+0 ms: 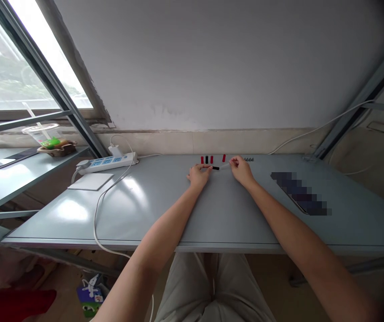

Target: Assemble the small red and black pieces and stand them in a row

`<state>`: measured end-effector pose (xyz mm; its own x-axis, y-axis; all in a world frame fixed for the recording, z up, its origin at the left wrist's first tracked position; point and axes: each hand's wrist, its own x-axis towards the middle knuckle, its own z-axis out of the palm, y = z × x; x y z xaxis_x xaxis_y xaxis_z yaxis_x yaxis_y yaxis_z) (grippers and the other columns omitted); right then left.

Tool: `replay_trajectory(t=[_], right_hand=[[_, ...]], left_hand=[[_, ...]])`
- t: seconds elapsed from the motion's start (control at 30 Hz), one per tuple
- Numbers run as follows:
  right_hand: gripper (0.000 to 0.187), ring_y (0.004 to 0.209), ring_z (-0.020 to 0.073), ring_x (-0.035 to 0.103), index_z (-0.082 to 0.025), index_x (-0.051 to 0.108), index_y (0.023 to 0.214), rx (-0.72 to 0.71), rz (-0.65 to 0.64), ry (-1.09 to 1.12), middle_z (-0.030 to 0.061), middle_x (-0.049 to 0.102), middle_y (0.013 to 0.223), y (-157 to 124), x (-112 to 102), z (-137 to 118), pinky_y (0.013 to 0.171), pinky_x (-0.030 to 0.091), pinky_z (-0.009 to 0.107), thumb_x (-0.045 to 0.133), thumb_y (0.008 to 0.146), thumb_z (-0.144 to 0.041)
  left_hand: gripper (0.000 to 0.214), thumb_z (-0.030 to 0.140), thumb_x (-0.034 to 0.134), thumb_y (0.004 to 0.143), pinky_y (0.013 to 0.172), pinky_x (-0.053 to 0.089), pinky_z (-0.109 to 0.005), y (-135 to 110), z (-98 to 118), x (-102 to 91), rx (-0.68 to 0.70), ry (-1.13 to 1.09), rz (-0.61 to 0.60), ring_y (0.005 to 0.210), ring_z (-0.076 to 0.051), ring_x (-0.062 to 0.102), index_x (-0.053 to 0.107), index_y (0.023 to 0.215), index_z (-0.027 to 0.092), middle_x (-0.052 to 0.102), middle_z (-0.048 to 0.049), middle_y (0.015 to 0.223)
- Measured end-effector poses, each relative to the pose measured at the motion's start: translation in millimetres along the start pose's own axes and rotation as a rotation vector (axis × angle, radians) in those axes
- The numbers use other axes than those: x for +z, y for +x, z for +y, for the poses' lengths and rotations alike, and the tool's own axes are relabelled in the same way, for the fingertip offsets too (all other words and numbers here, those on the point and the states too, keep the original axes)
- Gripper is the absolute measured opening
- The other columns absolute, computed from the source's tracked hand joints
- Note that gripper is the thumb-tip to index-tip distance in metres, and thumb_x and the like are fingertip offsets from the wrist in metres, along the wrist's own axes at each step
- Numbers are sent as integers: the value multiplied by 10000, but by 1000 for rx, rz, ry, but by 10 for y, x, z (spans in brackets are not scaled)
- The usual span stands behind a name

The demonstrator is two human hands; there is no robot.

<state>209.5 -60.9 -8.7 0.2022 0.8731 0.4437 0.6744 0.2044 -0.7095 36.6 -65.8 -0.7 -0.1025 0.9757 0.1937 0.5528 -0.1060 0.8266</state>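
Head view: the left hand (198,175) kept a narrow grip on a slim black-tipped rod (215,168), the right hand (241,171) pinching its clear end, small red and black pegs (207,159) just beyond the rod.

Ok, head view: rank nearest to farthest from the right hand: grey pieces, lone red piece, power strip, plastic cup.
1. Grey pieces: just past the right hand
2. Lone red piece: to its left
3. Power strip: far left
4. Plastic cup: by the window
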Motion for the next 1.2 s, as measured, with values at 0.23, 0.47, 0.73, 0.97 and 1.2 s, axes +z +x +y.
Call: replay_trajectory(t=[0.23, 0.47, 0.73, 0.97, 1.2], right_hand=[[141, 595, 138, 528, -198, 520, 753, 129, -31, 202, 14, 572, 651, 33, 46, 61, 590, 401, 262, 459, 770, -323], [142, 556, 123, 511, -203, 510, 728, 217, -26, 356, -4, 542, 592, 50, 88, 95, 533, 401, 242, 502, 747, -344], [112, 482, 85, 449, -200, 490, 712, 341, -75, 488, -16, 515, 576, 19, 32, -9, 452, 359, 205, 500, 760, -300], [161, 473, 73, 438, -186, 525, 723, 331, -181, 500, -15, 536, 584, -35, 43, -104, 456, 355, 205, 543, 746, -344], [147, 456, 75, 426, -187, 522, 691, 330, -181, 516, -16, 529, 557, -53, 57, -125, 438, 336, 207, 555, 742, -321]], left_hand=[[215, 433, 589, 709, 983, 241, -464, 26, -13, 18, -43, -21, -16, 1085, -239, 485, 687, 826, 281, 616, -32, 1099], [213, 433, 586, 713, 1000, 220, -455, 31, -30, 27, -39, -53, -15, 1071, -224, 505, 688, 810, 274, 632, -27, 1074], [219, 436, 585, 717, 1020, 206, -442, 16, -8, 21, -17, -61, -38, 1074, -224, 511, 684, 797, 258, 637, -22, 1073], [175, 396, 626, 696, 1004, 274, -403, -26, 30, 20, 43, -79, -77, 1062, -212, 525, 686, 790, 260, 645, -5, 1045], [158, 372, 630, 699, 982, 312, -393, -36, 42, 27, 68, -62, -95, 1036, -204, 539, 686, 782, 249, 647, -7, 1034]])
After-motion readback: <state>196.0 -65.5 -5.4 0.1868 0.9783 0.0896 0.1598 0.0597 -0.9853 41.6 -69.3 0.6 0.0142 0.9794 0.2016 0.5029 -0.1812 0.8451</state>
